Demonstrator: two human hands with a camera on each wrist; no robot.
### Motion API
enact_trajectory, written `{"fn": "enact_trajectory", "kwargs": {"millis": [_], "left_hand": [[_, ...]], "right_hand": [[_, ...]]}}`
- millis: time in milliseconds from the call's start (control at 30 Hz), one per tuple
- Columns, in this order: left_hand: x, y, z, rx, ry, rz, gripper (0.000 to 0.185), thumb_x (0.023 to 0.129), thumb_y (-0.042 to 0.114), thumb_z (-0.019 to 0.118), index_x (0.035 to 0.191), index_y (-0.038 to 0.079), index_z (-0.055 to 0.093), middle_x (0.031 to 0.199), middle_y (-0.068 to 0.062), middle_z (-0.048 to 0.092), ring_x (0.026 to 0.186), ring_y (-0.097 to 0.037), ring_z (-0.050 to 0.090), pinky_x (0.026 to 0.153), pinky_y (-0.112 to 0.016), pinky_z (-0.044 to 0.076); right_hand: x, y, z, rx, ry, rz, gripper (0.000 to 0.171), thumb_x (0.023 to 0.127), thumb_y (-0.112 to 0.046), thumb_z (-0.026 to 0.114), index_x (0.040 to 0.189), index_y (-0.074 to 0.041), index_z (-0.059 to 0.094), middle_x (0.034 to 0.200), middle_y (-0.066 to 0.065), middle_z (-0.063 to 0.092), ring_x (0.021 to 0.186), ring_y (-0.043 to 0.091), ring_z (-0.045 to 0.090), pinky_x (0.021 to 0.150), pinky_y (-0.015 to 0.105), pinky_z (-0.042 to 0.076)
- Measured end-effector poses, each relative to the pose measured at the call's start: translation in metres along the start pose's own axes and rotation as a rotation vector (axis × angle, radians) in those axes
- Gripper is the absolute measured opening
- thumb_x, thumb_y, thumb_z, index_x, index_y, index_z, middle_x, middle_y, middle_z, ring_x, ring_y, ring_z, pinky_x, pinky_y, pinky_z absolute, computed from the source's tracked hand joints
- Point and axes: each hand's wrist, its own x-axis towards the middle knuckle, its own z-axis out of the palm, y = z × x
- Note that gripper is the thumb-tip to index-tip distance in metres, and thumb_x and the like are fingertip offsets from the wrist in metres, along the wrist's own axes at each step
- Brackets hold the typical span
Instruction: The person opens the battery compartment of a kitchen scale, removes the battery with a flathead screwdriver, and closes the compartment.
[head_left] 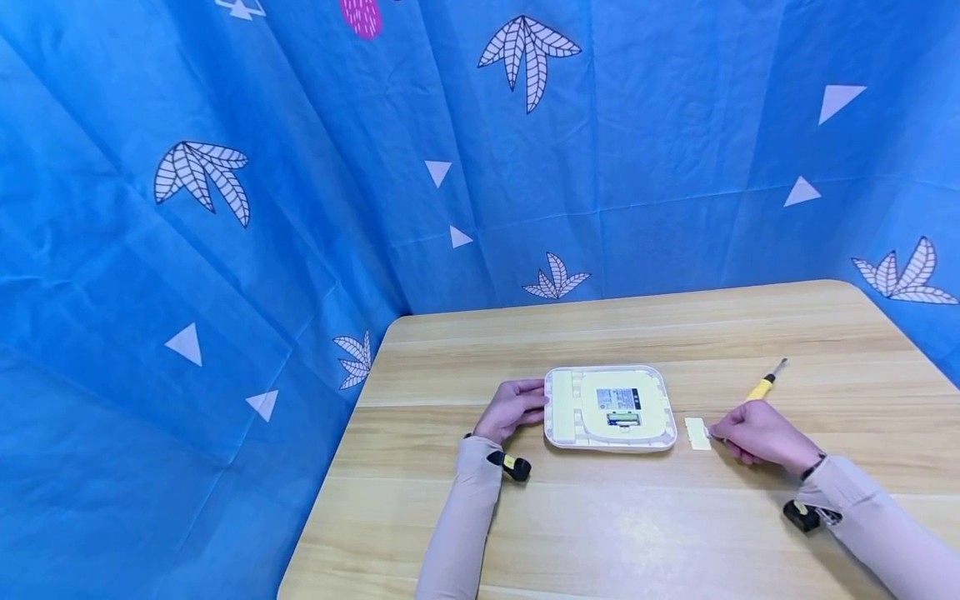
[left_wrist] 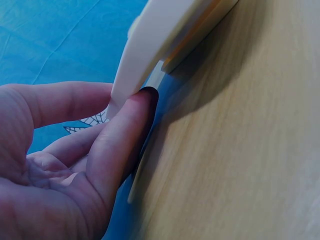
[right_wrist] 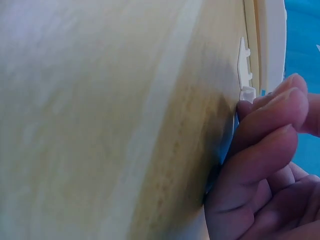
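Note:
A flat white battery-powered device (head_left: 566, 408) with rounded corners lies on the table, its underside facing up. Its small battery compartment (head_left: 624, 419) is uncovered and shows a green and a blue battery inside. At the device's left edge, my left hand (head_left: 514, 410) holds the rim between thumb and fingers; the left wrist view shows that edge (left_wrist: 137, 55) tilted up from the wood. To the right of the device lies a small cream battery cover (head_left: 697, 434). My right hand (head_left: 765, 433) pinches the tab at the cover's right side, also visible in the right wrist view (right_wrist: 247, 94).
Just beyond my right hand lies a screwdriver (head_left: 762, 387) with a yellow handle, its tip pointing away. The light wood table (head_left: 585, 533) meets a blue patterned curtain (head_left: 660, 225) at the back and left.

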Motion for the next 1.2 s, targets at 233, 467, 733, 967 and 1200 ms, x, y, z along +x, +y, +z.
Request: {"fn": "enact_trajectory", "kwargs": {"millis": [233, 467, 733, 967, 1200], "left_hand": [[-0.001, 0.000, 0.000, 0.001, 0.002, -0.005, 0.050, 0.093, -0.006, 0.068, 0.142, -0.004, 0.058, 0.138, -0.025, 0.066, 0.108, -0.025, 0.075, 0.086, -0.027, 0.066], [0.000, 0.000, 0.000, 0.003, 0.000, -0.004, 0.050, 0.093, -0.005, 0.068, 0.141, -0.004, 0.058, 0.138, -0.024, 0.066, 0.105, -0.022, 0.075, 0.082, -0.025, 0.066], [0.001, 0.000, -0.001, 0.007, -0.007, 0.001, 0.049, 0.093, -0.005, 0.068, 0.141, -0.004, 0.058, 0.138, -0.024, 0.066, 0.103, -0.019, 0.075, 0.080, -0.024, 0.066], [0.002, -0.001, -0.002, 0.008, -0.003, -0.002, 0.049, 0.093, -0.004, 0.068, 0.141, -0.004, 0.058, 0.138, -0.024, 0.066, 0.105, -0.021, 0.075, 0.082, -0.025, 0.066], [0.003, -0.002, -0.002, 0.003, -0.005, -0.005, 0.050, 0.093, -0.005, 0.068, 0.141, -0.004, 0.058, 0.138, -0.024, 0.066, 0.106, -0.023, 0.075, 0.084, -0.026, 0.066]], "right_hand": [[-0.002, 0.002, -0.007, -0.053, 0.004, -0.067, 0.024, 0.101, -0.020, 0.061, 0.085, -0.003, 0.069, 0.063, -0.001, 0.061, 0.053, 0.010, 0.055, 0.044, 0.021, 0.046], [0.000, 0.002, -0.034, -0.179, 0.090, -0.210, 0.022, 0.101, -0.015, 0.061, 0.101, 0.003, 0.073, 0.069, 0.002, 0.066, 0.055, 0.008, 0.055, 0.050, 0.023, 0.050], [0.004, 0.002, -0.069, -0.388, 0.246, -0.316, 0.015, 0.094, -0.010, 0.066, 0.097, 0.003, 0.073, 0.081, 0.002, 0.072, 0.067, 0.004, 0.054, 0.056, 0.020, 0.047], [0.009, 0.008, -0.076, -0.526, 0.238, -0.345, 0.011, 0.091, -0.008, 0.067, 0.096, 0.000, 0.073, 0.079, -0.001, 0.064, 0.070, 0.012, 0.051, 0.059, 0.024, 0.043], [0.012, 0.012, -0.072, -0.707, 0.275, -0.455, 0.016, 0.079, 0.001, 0.075, 0.095, -0.001, 0.071, 0.091, 0.009, 0.069, 0.081, 0.026, 0.065, 0.071, 0.050, 0.061]]}}
